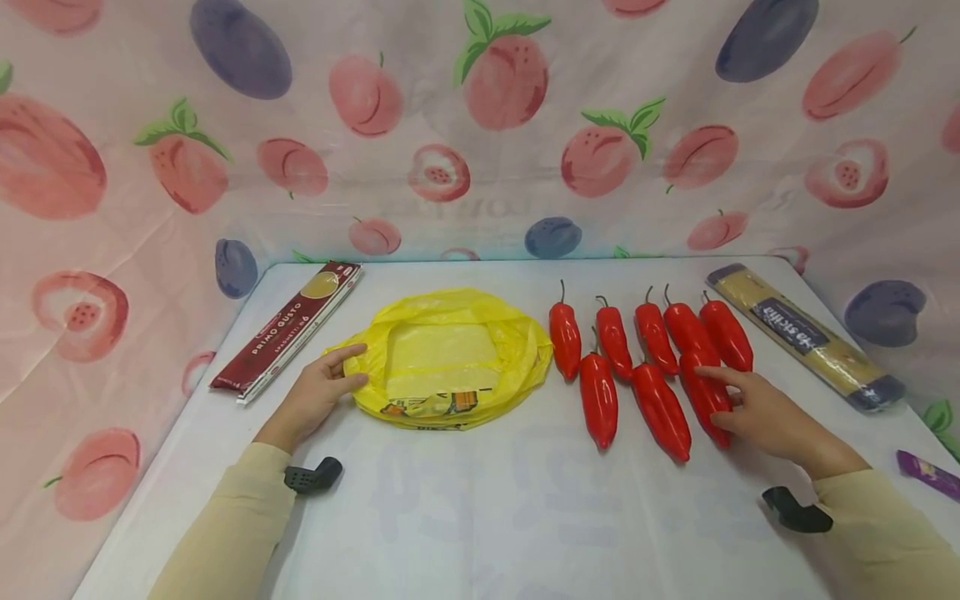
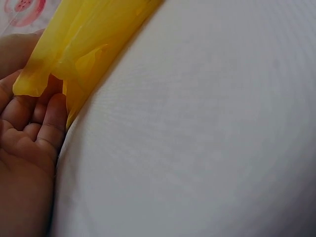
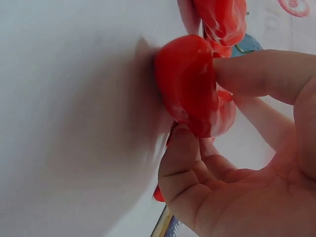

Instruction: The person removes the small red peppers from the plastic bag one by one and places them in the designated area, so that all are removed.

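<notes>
A yellow plastic bag (image 1: 517, 342) lies on the white table with its mouth spread into a wide ring. At its left edge, my left hand (image 1: 318, 396) holds the thin plastic; the left wrist view shows the bag's edge (image 2: 37, 74) between the fingers. My right hand (image 1: 772, 417) grips a long glossy red pepper (image 1: 705, 404), the front one on the right. Thumb and fingers stand on opposite sides of this pepper (image 3: 185, 84) in the right wrist view. Several more red peppers (image 1: 597, 400) lie in two rows between the bag and my right hand.
A dark red spaghetti packet (image 1: 285, 333) lies left of the bag. To the right of the peppers is a yellow and blue pasta packet (image 1: 802, 333). A small purple wrapper (image 1: 930, 475) sits by the right edge. Fruit-printed cloth (image 1: 495, 208) hangs behind the table.
</notes>
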`<state>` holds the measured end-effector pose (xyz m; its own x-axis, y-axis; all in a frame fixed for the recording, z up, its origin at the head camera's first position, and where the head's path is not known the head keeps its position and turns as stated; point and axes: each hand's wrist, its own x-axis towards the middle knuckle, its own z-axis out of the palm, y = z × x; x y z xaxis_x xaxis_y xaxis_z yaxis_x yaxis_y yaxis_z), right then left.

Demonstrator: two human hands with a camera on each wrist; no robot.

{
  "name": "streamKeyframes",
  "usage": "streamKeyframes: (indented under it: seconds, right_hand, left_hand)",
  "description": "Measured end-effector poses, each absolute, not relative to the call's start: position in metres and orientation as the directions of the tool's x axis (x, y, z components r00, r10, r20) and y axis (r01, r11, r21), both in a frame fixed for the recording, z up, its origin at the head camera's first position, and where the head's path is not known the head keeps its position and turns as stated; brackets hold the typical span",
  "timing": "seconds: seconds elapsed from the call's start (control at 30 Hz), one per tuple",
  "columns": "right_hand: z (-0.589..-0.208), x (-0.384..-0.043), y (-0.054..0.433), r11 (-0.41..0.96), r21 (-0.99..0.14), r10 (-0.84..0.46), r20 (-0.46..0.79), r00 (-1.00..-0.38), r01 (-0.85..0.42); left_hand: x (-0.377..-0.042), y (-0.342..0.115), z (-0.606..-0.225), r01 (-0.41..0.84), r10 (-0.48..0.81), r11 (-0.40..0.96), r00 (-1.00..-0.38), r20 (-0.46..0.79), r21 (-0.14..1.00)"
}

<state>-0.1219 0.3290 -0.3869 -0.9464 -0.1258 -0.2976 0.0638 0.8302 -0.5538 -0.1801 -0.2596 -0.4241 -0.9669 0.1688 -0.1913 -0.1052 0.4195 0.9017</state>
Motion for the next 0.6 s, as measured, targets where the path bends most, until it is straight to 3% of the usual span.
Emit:
streamKeyframes:
  seconds: [0.6]
  right_hand:
    - [-0.376,-0.12,0.342,0.832,-0.544,-0.102,-0.345,-0.933,0.11]
  left_hand:
    - [-0.181,-0.258,-0.424,-0.1,0.163,0.416,-0.969,-0.183,0.904]
